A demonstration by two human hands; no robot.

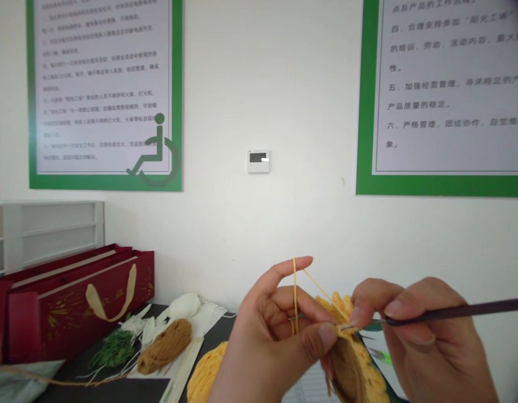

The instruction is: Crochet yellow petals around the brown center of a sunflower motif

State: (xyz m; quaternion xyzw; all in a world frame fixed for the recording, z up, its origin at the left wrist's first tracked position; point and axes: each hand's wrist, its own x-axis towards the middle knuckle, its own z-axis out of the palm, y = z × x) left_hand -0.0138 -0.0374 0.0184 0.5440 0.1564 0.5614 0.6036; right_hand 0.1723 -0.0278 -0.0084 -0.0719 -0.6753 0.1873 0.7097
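My left hand (279, 330) pinches the edge of a yellow and brown crochet piece (347, 364) between thumb and fingers. Its raised index finger carries a strand of yellow yarn (295, 291), which runs down to the work. In my right hand (431, 330) is a crochet hook (456, 311) with a dark handle. The hook's metal tip meets the yellow edge close to my left thumb. Part of the piece is hidden behind both hands. A ball of yellow yarn (206, 372) lies left of my left wrist.
At the left on the dark table are a brown yarn skein (164, 346), green yarn (112, 348) and white yarn (183, 307). Dark red gift bags (86, 302) stand behind them, beside a white rack (57, 229). Printed paper (311, 386) lies below my hands.
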